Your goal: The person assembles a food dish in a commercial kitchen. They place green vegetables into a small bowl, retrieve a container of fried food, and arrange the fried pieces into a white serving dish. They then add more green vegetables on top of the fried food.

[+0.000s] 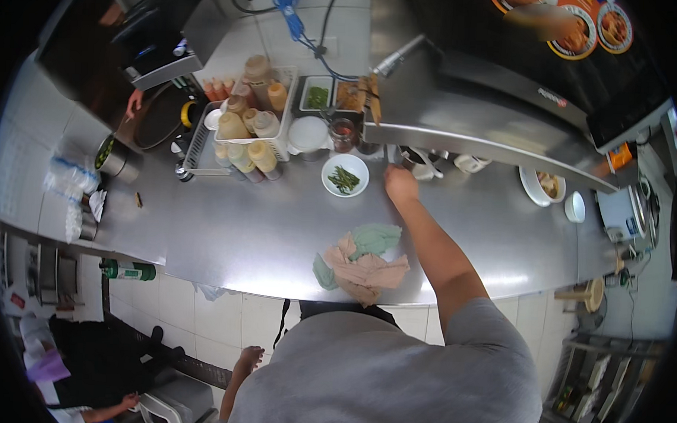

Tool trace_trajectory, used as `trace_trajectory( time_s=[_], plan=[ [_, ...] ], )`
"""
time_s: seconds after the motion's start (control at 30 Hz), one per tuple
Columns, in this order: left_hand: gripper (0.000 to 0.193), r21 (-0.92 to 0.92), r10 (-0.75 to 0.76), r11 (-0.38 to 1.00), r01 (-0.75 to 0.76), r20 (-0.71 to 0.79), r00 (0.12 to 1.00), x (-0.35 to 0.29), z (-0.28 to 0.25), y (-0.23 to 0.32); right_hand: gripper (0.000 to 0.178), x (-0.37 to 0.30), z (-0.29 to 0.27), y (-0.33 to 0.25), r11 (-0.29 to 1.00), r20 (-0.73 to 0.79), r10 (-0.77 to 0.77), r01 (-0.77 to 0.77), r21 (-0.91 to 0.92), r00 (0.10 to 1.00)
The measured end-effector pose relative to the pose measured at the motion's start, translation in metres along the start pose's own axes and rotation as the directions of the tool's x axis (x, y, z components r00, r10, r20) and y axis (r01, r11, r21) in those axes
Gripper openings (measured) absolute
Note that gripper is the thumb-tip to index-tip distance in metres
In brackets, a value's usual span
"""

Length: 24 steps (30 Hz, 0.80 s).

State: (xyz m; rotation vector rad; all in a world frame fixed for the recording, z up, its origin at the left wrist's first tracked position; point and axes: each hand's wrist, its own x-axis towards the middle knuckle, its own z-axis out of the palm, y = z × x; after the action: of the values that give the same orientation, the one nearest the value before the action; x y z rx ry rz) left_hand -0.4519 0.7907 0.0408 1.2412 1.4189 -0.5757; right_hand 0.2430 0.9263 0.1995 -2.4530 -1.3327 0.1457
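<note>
My right hand (401, 185) reaches forward over the steel counter to just below the front edge of a steel shelf. Its fingers are closed, and a thin dark strip shows at their far side; what it belongs to is hidden. To its left is a white bowl (329, 184) with chopped green vegetables (345, 179) in it. A dark container (413, 168) with a pale-handled utensil (431, 167) stands right of the hand. Down beside my body, away from the counter, hangs my left hand (250, 358), fingers loosely apart and holding nothing.
Crumpled pink and green cloths (368, 263) lie at the counter's near edge. A white basket (283, 127) of squeeze bottles, a jar (343, 135) and food trays (316, 93) line the back. The steel shelf (475, 145) overhangs. Another person (98, 360) is at lower left.
</note>
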Motion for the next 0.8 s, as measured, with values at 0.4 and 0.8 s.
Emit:
trace_trajectory(
  time_s=[0.4, 0.8],
  plan=[
    [0.045, -0.218, -0.009, 0.975, -0.034, -0.19, 0.982, 0.036, -0.098, 0.137, 0.011, -0.056, -0.164, -0.061, 0.748, -0.517, 0.346, 0.102, 0.655, 0.783],
    [0.044, -0.013, -0.067, 0.998, 0.066, -0.092, 0.994, 0.053, -0.111, 0.109, 0.02, -0.026, -0.052, -0.124, 0.955, 0.08, -0.228, 0.239, -0.178, 0.97]
  ],
)
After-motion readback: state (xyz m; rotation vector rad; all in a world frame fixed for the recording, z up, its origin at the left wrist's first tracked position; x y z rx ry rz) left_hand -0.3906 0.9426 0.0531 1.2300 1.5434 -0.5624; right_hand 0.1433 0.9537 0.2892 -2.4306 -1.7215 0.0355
